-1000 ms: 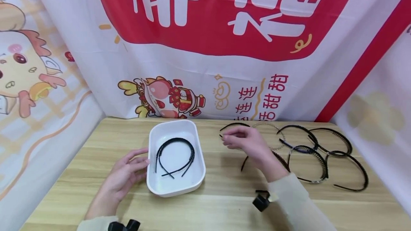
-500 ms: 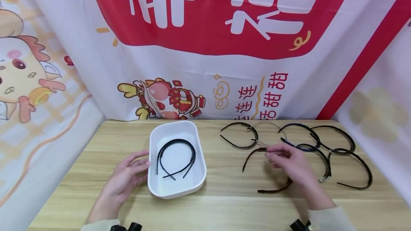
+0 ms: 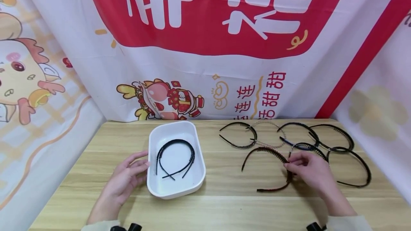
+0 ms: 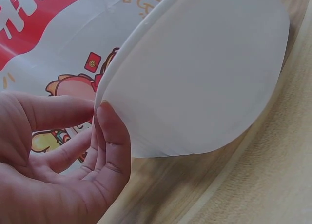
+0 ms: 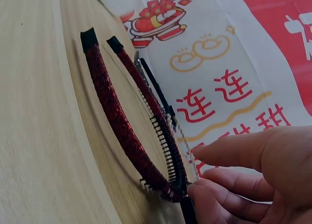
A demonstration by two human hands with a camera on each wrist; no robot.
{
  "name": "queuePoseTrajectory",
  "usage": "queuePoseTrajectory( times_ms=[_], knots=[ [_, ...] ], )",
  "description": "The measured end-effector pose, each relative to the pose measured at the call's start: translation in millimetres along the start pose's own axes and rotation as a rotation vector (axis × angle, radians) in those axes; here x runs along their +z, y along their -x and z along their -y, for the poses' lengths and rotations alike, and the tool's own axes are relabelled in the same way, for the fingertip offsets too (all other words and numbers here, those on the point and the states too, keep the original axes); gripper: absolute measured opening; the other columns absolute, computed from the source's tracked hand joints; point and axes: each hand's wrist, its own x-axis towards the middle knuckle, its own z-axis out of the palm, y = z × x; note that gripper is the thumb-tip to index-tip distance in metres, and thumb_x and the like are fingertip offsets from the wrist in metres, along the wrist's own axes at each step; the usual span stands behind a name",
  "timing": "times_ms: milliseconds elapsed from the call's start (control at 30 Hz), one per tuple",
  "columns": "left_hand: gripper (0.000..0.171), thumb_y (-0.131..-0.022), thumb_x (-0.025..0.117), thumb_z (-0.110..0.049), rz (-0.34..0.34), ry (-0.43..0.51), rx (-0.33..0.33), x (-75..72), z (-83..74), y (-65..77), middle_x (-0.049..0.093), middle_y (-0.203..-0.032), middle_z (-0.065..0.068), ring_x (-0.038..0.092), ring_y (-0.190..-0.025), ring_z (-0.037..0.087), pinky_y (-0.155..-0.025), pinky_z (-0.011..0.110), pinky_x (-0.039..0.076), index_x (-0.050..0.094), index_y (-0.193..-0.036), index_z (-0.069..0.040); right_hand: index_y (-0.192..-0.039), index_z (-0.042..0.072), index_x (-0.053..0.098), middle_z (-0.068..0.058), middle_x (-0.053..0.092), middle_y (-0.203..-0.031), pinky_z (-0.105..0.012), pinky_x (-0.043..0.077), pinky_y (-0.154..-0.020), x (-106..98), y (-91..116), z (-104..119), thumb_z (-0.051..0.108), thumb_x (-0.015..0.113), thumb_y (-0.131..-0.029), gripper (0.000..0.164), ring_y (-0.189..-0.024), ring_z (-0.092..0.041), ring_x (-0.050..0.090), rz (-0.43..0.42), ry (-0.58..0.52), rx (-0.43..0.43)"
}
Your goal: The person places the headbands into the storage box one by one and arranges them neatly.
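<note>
In the head view, my left hand (image 3: 125, 179) is at the left side of a white plastic box (image 3: 199, 174). Its fingertips pinch the box's rim, as the left wrist view shows. Dark headbands (image 3: 177, 140) lie crossed inside the box. On the right, my right hand (image 3: 309, 172) reaches a dark red toothed headband (image 3: 273, 150) lying on the table. Seen from the right wrist, thumb and fingers stand apart beside the curve of this red headband (image 5: 119, 119), with a visible gap between them. Part of a black headband (image 3: 309, 147) is hidden behind the right hand.
Several more headbands lie at the back right: a black one (image 3: 245, 147), a thin beaded one (image 3: 273, 145), a blue-black one (image 3: 297, 124) and black ones overlapping at the far right (image 3: 367, 168). A printed cloth (image 3: 154, 60) hangs behind the wooden table (image 3: 212, 213).
My right hand has moved right and down, from above the back headbands to the curve of the red headband. My left hand stays at the box, and the headbands lie where they were.
</note>
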Motion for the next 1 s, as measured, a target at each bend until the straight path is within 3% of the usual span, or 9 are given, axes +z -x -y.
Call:
queuePoseTrajectory(
  times_ms=[133, 300, 667, 1000],
  knots=[
    [0.044, -0.103, 0.066, -0.005, 0.011, 0.003, 0.006, 0.1, -0.7, -0.6, 0.077, -0.110, -0.008, 0.073, -0.103, 0.011, -0.093, 0.030, 0.062, 0.056, -0.144, -0.019, -0.117, -0.001, 0.071, -0.007, 0.078, -0.098, -0.030, 0.061, -0.069, 0, -2, -3, 0.023, 0.086, -0.091, 0.039, -0.073, -0.019, 0.073, 0.024, -0.029, 0.020],
    [0.040, -0.104, 0.066, -0.006, 0.015, 0.002, 0.011, -1.4, -0.4, -0.6, 0.078, -0.111, -0.008, 0.074, -0.104, 0.011, -0.093, 0.030, 0.062, 0.059, -0.140, -0.022, -0.115, 0.002, 0.072, -0.005, 0.078, -0.098, -0.027, 0.058, -0.066, 0, -3, -3, 0.025, 0.087, -0.089, 0.038, -0.071, -0.018, 0.072, 0.013, 0.029, 0.007],
    [0.040, -0.103, 0.067, -0.007, 0.005, 0.011, 0.021, -1.3, -0.9, 0.3, 0.078, -0.113, -0.007, 0.074, -0.106, 0.011, -0.094, 0.030, 0.062, 0.060, -0.140, -0.021, -0.105, 0.010, 0.074, 0.000, 0.077, -0.094, -0.031, 0.049, -0.074, 2, -6, -4, 0.036, 0.090, -0.085, 0.037, -0.080, -0.014, 0.066, -0.055, 0.190, -0.032],
    [0.040, -0.103, 0.069, -0.010, 0.001, 0.005, 0.006, -1.4, -1.5, 0.4, 0.078, -0.112, -0.009, 0.074, -0.105, 0.011, -0.094, 0.030, 0.062, 0.061, -0.139, -0.024, -0.097, 0.010, 0.072, 0.002, 0.076, -0.083, -0.033, 0.051, -0.073, 10, -4, -4, 0.029, 0.090, -0.083, 0.030, -0.073, -0.012, 0.064, -0.140, 0.259, -0.085]
  ],
)
